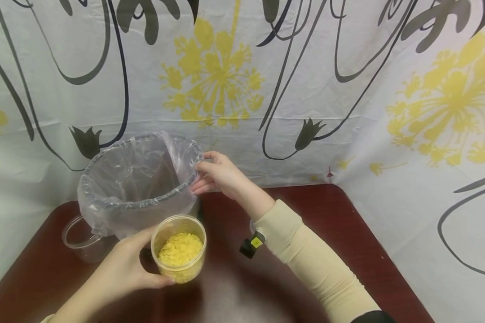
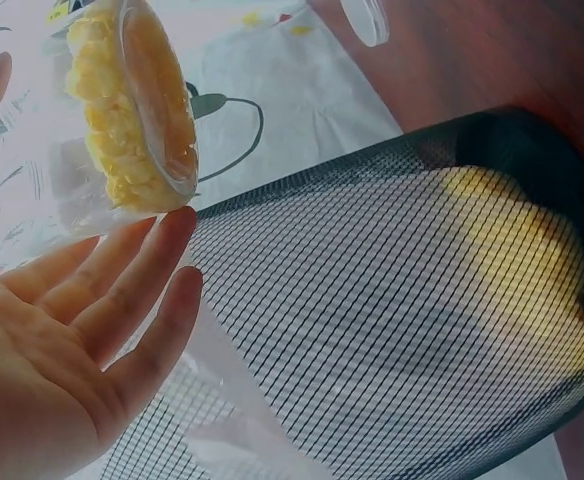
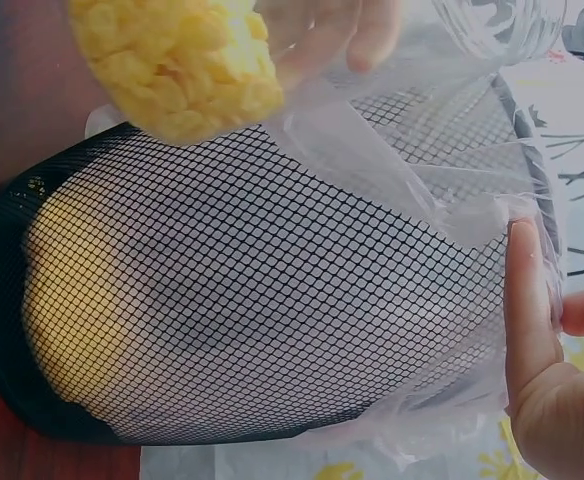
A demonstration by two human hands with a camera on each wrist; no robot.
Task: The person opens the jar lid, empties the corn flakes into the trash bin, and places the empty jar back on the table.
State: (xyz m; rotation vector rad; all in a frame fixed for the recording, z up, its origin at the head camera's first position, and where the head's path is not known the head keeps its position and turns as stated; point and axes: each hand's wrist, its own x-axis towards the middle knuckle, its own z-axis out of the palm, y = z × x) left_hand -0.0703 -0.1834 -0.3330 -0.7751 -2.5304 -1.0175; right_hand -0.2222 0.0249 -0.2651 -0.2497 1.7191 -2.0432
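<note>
In the head view my left hand (image 1: 125, 262) holds a clear plastic tub (image 1: 179, 269) of small yellow pieces (image 1: 180, 249) from its left side, thumb low on the wall. The tub is tilted, its mouth facing the camera, in front of a black mesh wastebasket (image 3: 272, 270). A clear plastic bag (image 1: 121, 166) lines the basket and folds over its rim. My right hand (image 1: 218, 174) pinches the bag-covered rim at the right, fingers outside. Through the mesh, a yellow mass (image 2: 532, 270) shows at the basket's bottom.
A clear, round plastic container (image 1: 81, 237) stands on the dark red table (image 1: 327, 211), left of the basket. A patterned cloth (image 1: 234, 148) hangs close behind the basket and along both sides. A small black device (image 1: 248, 246) sits at my right wrist.
</note>
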